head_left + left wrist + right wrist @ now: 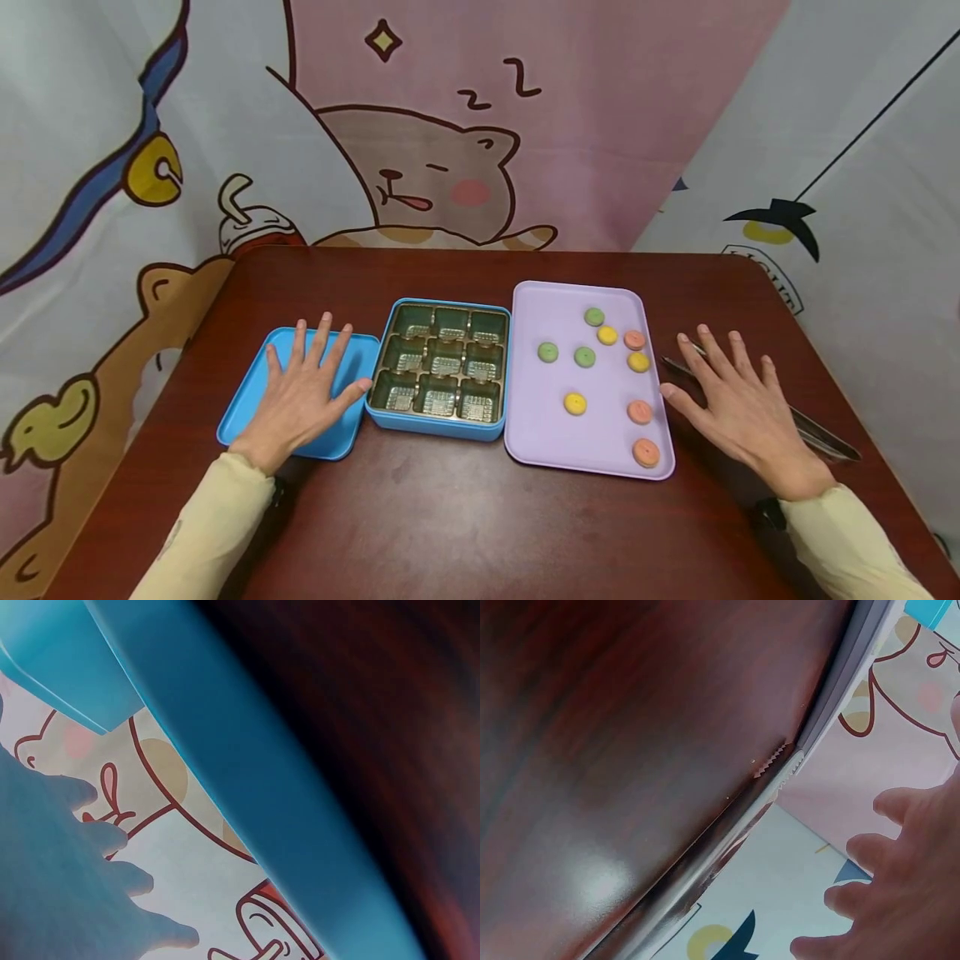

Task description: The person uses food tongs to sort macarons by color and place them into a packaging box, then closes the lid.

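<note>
Head view: a dark red table (435, 517) is cut off at the bottom. On it, a lilac tray (577, 446) is set just right of the blue box (435, 427). Left of the box, the blue lid (330, 435) is partly covered by the left hand (300, 404); whether it is touched cannot quite be told. Both hands are held with fingers spread. Well right of the box, metal tongs (827, 437) are partly hidden behind the right hand (738, 408). Nine small discs (575, 403) are scattered on the tray, right of the box.
</note>
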